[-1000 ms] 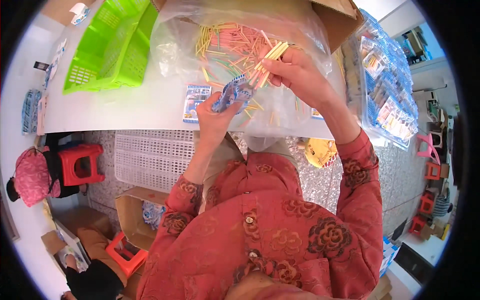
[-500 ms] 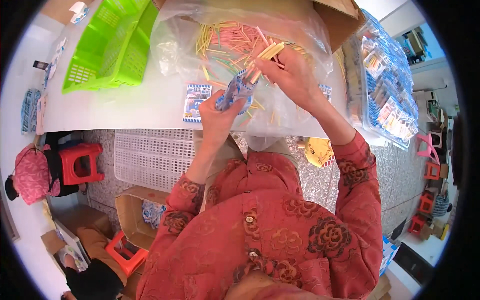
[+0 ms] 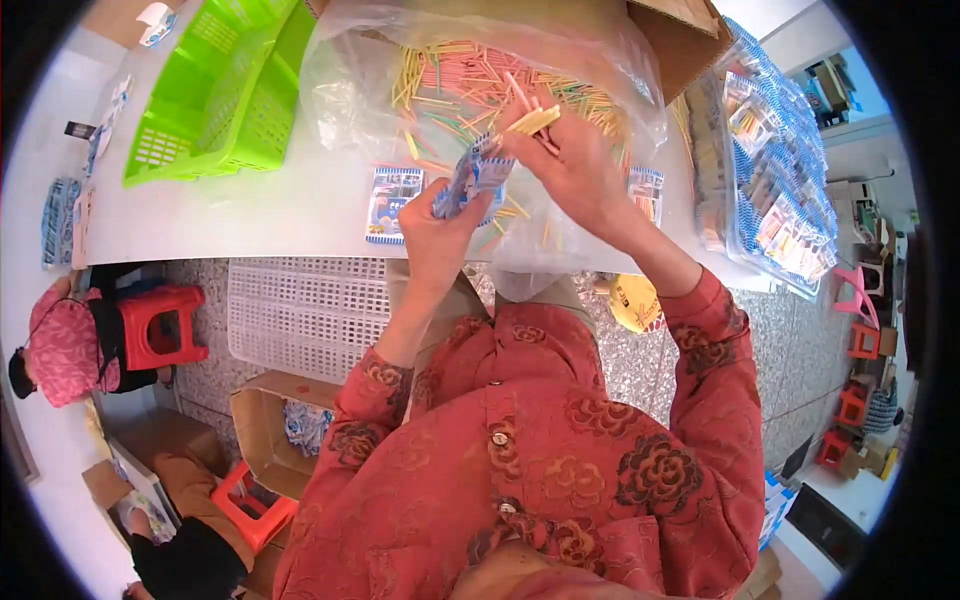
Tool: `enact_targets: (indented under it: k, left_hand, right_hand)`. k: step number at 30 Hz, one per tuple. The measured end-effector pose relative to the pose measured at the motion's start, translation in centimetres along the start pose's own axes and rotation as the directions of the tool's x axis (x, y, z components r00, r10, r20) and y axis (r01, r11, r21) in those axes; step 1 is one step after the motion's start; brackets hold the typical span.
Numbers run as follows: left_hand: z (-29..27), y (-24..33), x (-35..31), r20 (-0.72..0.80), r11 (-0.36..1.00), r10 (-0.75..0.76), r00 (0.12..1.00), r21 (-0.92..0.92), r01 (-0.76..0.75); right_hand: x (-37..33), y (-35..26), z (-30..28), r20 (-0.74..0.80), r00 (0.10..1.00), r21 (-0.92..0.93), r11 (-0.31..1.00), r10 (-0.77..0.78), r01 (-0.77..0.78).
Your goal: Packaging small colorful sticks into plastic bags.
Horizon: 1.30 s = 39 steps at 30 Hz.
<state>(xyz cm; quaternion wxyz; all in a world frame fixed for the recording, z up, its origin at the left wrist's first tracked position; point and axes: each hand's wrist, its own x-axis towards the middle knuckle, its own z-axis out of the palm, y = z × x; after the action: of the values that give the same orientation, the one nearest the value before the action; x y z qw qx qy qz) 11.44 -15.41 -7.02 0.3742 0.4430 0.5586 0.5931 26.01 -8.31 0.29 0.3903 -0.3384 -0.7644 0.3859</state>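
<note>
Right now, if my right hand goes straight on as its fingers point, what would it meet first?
Your right hand would likely meet the blue packet first, though depth is unclear.

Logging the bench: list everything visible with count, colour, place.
table: one, white, ahead
printed pouch: one, blue, in left hand
gripped sticks: several, yellow, pink, in right hand
plastic film: one, clear, table
loose sticks: uncountable, pink, yellow, green, on film
flat packets: two, blue, table
openwork basket: one, green, table left
packed pouches: many, blue, table right
cardboard boxes: several, brown, table, floor
mesh crate: one, white, below table
round item: one, yellow, below table
stools: several, red, floor
co-workers: two, pink, black tops, left
hands: two, bare, centre
</note>
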Motion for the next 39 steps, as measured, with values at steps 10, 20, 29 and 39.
enact_targets:
  k: [10,20,29,39]
  left_hand:
    - [0.7,-0.3,1.3,0.079,0.977,-0.073,0.994,-0.194,0.087]
    - [1.1,0.3,1.9,0.104,0.982,-0.038,0.994,-0.182,0.057]
    - [1.0,0.0,2.6,0.148,0.973,-0.049,0.988,-0.217,0.081]
    - [1.1,-0.1,2.9,0.165,0.946,-0.051,0.985,-0.309,0.100]
  right_hand:
    - [0.3,-0.4,-0.7,0.071,0.996,-0.109,0.993,0.050,-0.042]
    - [1.1,1.1,-1.1,0.078,0.995,-0.152,0.986,-0.061,0.072]
    - [1.6,1.2,-0.8,0.102,0.991,-0.292,0.949,-0.090,0.117]
    - [3.1,1.4,-2.4,0.065,0.997,-0.026,0.999,-0.028,0.030]
